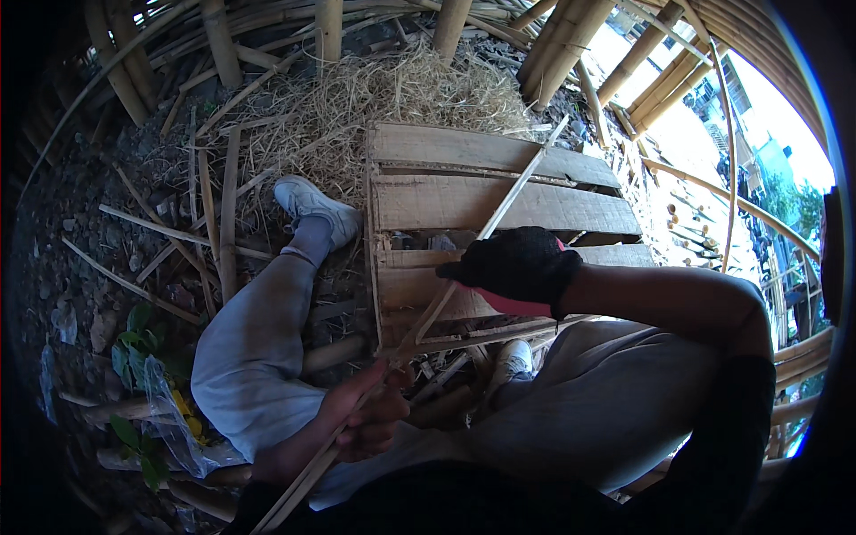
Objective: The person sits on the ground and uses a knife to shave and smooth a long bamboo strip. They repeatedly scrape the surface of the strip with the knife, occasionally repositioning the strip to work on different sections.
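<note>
Head-worn fisheye view, facing down and forward, left fingers (368, 434) nearer, right fingers (477, 267) farther

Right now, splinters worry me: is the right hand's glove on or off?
On: a black-and-pink glove covers the right hand to the wrist.

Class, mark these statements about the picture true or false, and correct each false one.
1. The right hand is gloved. True.
2. The left hand is gloved too. False: it is bare.
3. Both hands are on the long strip. True.
4. The wooden platform is one solid surface. False: it is slatted, with gaps.
5. Dry straw lies beyond the wooden platform. True.
6. The visible shoes are black. False: they are whitish.
</note>
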A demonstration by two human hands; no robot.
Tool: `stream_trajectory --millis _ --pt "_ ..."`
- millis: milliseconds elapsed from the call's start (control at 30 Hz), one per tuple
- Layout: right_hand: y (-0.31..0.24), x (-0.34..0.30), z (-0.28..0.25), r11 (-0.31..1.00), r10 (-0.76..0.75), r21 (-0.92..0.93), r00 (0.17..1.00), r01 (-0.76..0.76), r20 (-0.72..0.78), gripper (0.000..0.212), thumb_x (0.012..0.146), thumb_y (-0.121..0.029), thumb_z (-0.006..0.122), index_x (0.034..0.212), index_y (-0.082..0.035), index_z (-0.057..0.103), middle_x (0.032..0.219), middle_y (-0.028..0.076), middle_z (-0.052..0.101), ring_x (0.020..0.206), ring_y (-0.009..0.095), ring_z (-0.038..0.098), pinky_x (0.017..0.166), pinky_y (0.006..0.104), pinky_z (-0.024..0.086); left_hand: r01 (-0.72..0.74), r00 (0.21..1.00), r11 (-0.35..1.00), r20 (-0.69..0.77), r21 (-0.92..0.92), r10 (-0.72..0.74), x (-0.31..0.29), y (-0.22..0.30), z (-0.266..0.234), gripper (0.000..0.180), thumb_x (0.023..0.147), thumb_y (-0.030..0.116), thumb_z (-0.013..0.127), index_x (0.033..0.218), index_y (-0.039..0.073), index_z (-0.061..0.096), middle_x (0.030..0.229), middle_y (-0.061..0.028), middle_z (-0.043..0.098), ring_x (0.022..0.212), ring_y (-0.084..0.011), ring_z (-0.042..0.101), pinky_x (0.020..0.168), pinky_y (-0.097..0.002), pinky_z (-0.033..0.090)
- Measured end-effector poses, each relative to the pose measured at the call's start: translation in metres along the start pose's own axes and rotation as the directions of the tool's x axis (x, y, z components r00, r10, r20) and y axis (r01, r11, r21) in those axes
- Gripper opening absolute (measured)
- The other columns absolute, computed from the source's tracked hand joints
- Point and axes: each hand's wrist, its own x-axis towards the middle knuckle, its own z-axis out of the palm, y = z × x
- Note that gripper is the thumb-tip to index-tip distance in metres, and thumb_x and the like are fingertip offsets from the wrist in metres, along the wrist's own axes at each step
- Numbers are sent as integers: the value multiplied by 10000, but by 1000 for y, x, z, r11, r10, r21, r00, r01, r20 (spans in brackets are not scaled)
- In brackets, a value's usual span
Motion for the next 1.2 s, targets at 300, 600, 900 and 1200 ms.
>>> stream_trajectory --millis 300,600,900,1200 --pt "43 0 8 997 12 -78 999 -16 -52 358 1052 -373 399 1300 -252 627 949 77 713 865 289 699 741 414 563 60 998 998 24 -23 -59 4 0 1 287 1074 446 344 1056 170 417 556 -13 469 344 -124 485 290 -258 384" --pt "110 -4 15 991 130 53 988 -127 -77 426 1039 -472 383 1190 -224 695 1027 95 722 979 314 677 860 431 531 10 999 1000 43 6 -10 12 -5 10 256 1078 380 343 1039 127 351 570 -11 484 363 -107 518 291 -230 413" --pt "102 -26 -56 917 396 14 902 -400 -170 621 1028 -594 294 988 -172 748 938 136 723 916 335 692 876 446 525 -34 935 483 -143 875 325 14 24 92 341 1051 253 479 1241 -2 354 542 1 412 322 -51 376 297 -189 253" --pt "116 -63 -76 890 456 148 854 -432 -249 612 998 -629 365 1045 -158 753 1008 135 729 939 334 687 898 431 520 347 753 -500 83 793 653 130 166 182 472 989 364 621 1281 20 482 747 21 542 501 -41 479 445 -203 390"
